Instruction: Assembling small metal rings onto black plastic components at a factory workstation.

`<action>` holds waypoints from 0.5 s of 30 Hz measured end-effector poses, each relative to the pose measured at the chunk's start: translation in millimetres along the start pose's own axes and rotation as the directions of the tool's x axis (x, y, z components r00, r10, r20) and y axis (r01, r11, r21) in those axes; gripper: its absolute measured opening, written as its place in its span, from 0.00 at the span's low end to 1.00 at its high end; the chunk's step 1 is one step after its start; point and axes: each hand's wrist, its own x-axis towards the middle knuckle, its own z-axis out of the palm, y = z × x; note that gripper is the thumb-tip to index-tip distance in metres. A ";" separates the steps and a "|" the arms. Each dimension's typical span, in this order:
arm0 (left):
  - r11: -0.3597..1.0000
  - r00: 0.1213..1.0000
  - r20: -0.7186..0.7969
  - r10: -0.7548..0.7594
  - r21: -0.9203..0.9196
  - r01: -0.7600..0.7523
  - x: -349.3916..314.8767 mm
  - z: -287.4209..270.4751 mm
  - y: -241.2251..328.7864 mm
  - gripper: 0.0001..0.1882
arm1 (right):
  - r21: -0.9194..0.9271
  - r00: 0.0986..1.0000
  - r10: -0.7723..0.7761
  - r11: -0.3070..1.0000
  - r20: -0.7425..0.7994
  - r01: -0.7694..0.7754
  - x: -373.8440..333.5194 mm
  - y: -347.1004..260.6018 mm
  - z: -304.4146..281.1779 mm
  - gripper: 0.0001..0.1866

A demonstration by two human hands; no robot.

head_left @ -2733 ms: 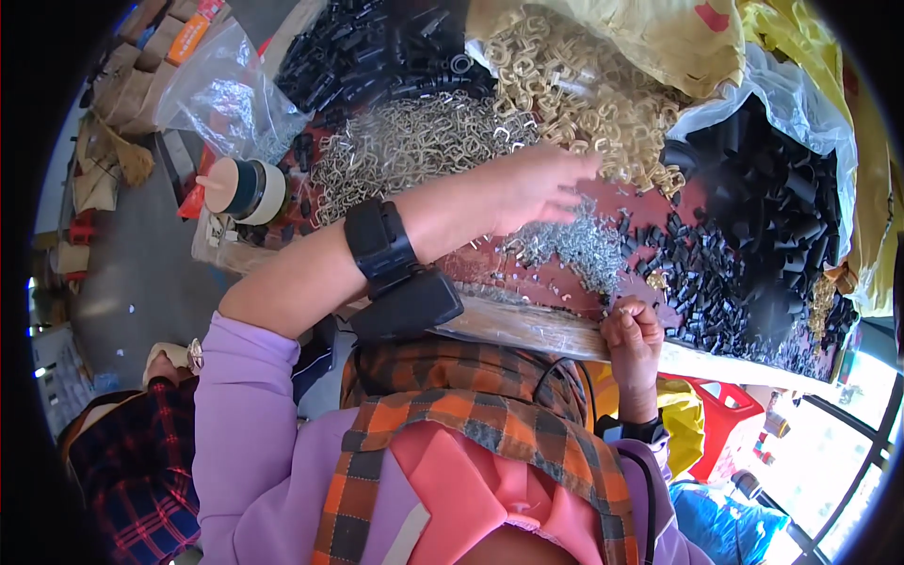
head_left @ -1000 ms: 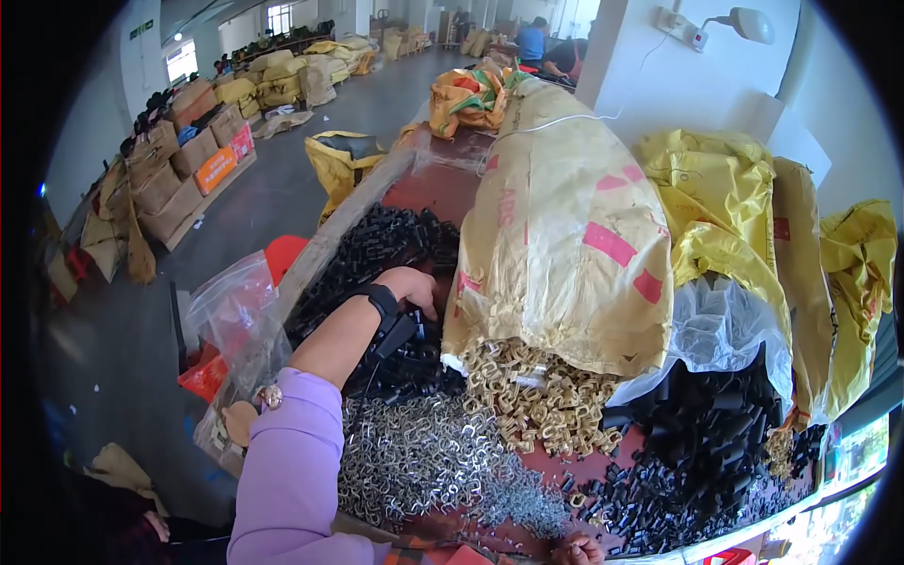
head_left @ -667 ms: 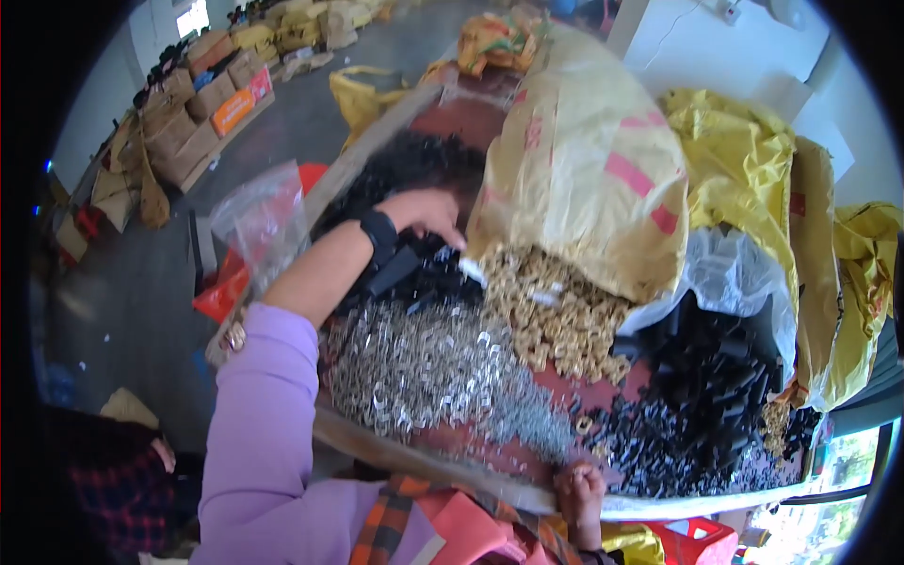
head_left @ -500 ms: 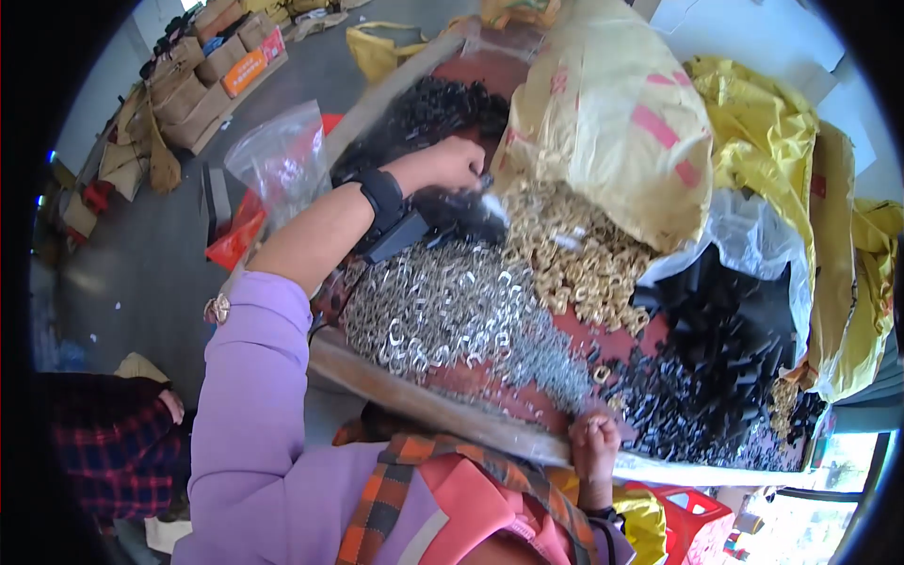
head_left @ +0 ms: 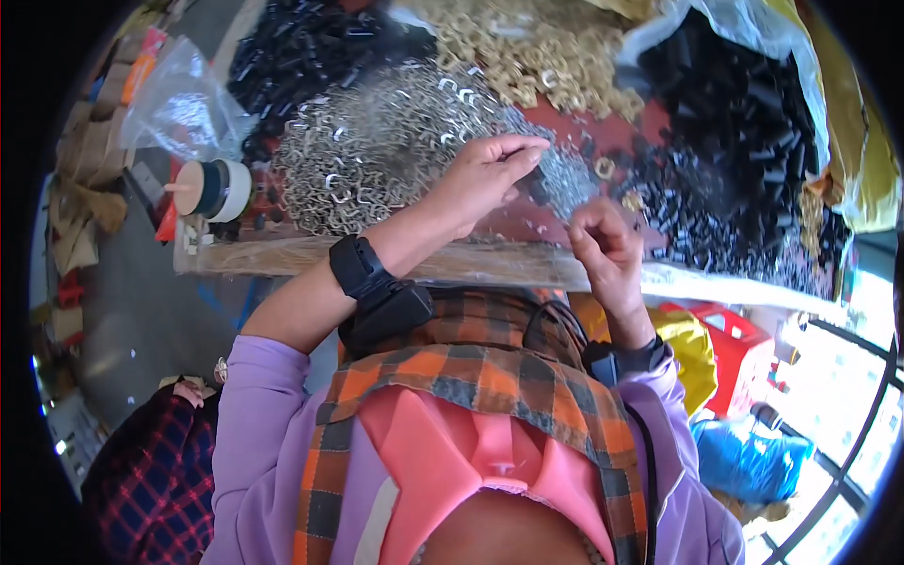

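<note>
Over the table's near edge, my left hand [head_left: 482, 186] is held above the silver pile, its thumb and forefinger brought together. Anything in that pinch is too small to make out. My right hand [head_left: 612, 250] is just to its right, fingers curled in; what they hold, if anything, is hidden. Beneath and left of my left hand lies a heap of curved silver metal clips [head_left: 353, 155]. Close to its fingertips are small grey metal pieces [head_left: 568, 184]. One gold-coloured ring [head_left: 604, 169] lies beyond my right hand, with small black pieces [head_left: 683, 212] to its right.
Gold-coloured metal parts [head_left: 537, 56] are heaped at the back, black parts [head_left: 311, 56] at the back left, and larger black pieces [head_left: 725, 104] at the right. A white roll [head_left: 231, 191] stands at the left corner near a clear plastic bag [head_left: 184, 108]. Another person's checked sleeve [head_left: 160, 471] shows lower left.
My left hand has come back from the black heap at the far left to near my right hand. My right hand has risen slightly, and the view has shifted toward my body.
</note>
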 end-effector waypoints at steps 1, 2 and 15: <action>0.990 0.997 0.024 -0.068 -0.119 0.070 -4.3 6.0 2.1 0.13 | -0.020 0.998 -0.054 0.998 0.038 0.055 2.4 -6.7 1.7 0.02; 0.962 0.990 0.059 -0.131 -0.233 0.142 -5.1 10.6 3.3 0.13 | -0.041 0.991 -0.108 0.993 0.074 0.111 5.0 -10.7 1.8 0.02; 0.809 0.930 0.204 -0.306 -0.459 0.367 -4.5 -1.2 -7.8 0.13 | -0.425 0.971 -0.238 0.878 0.014 0.221 10.6 -13.8 5.9 0.03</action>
